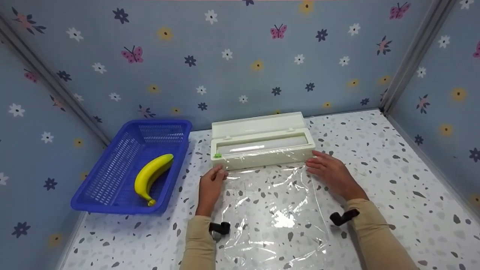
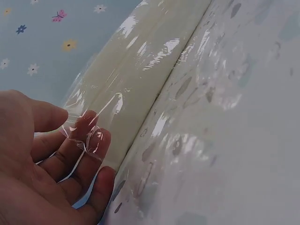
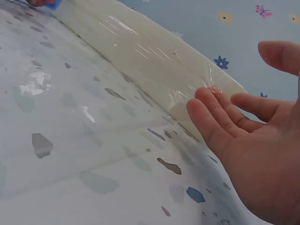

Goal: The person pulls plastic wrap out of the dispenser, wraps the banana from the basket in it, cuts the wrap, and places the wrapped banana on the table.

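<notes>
The cream dispenser box blocks the way forward, close to the back wall. A blue basket fills the left side. Right of the plastic film, the worktop lies open.

I can't see the cling film near edge, cut off at frame bottom; dispenser ends cropped in both wrist views.

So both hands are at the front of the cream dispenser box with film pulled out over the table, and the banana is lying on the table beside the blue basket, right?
Not quite. The banana lies inside the blue basket, not beside it, as the head view shows. The rest holds: the left hand and right hand are at the front of the cream dispenser box, with the film spread over the table.
</notes>
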`<act>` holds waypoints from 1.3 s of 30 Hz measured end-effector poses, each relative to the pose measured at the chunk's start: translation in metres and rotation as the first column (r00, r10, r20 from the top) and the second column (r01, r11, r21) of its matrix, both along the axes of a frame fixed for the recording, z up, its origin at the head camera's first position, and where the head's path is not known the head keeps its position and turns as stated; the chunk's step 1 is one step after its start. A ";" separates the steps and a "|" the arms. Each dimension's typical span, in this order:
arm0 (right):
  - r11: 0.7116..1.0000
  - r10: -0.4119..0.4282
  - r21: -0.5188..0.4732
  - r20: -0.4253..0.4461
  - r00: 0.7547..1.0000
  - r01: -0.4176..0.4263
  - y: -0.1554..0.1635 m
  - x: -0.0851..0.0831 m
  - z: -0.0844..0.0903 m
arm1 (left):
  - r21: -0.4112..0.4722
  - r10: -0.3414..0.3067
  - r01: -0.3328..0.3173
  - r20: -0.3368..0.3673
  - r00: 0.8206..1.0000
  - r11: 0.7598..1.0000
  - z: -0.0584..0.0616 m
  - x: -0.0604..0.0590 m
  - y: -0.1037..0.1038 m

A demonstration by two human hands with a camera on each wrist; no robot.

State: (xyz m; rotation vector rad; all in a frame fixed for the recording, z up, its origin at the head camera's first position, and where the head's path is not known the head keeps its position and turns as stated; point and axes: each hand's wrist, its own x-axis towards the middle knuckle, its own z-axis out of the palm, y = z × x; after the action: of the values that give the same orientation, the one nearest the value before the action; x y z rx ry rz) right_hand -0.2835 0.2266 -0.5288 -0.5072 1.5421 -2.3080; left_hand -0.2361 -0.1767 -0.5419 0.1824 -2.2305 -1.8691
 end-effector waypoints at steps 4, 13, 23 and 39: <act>0.965 -0.192 0.190 0.037 0.981 0.181 -0.010 -0.004 0.004 | -0.019 0.026 -0.027 -0.002 1.000 0.999 0.000 -0.003 0.001; 0.884 -0.292 0.387 0.019 0.956 0.262 -0.019 -0.011 0.005 | -0.106 0.119 -0.132 -0.121 0.986 0.986 0.002 -0.003 0.002; 0.831 -0.323 0.449 -0.090 0.942 0.328 -0.020 -0.011 0.001 | -0.106 0.138 -0.172 -0.267 0.954 0.979 -0.001 -0.002 0.005; 0.817 -0.198 0.528 -0.118 0.973 0.230 -0.011 -0.004 0.007 | -0.124 0.128 -0.151 -0.176 0.976 0.981 0.007 0.003 0.009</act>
State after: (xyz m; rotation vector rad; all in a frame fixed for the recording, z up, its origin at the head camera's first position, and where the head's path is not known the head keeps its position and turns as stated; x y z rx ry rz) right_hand -0.2877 0.2156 -0.5215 -0.2586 2.2682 -1.8695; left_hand -0.2327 -0.1674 -0.5348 0.1487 -2.1624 -1.5915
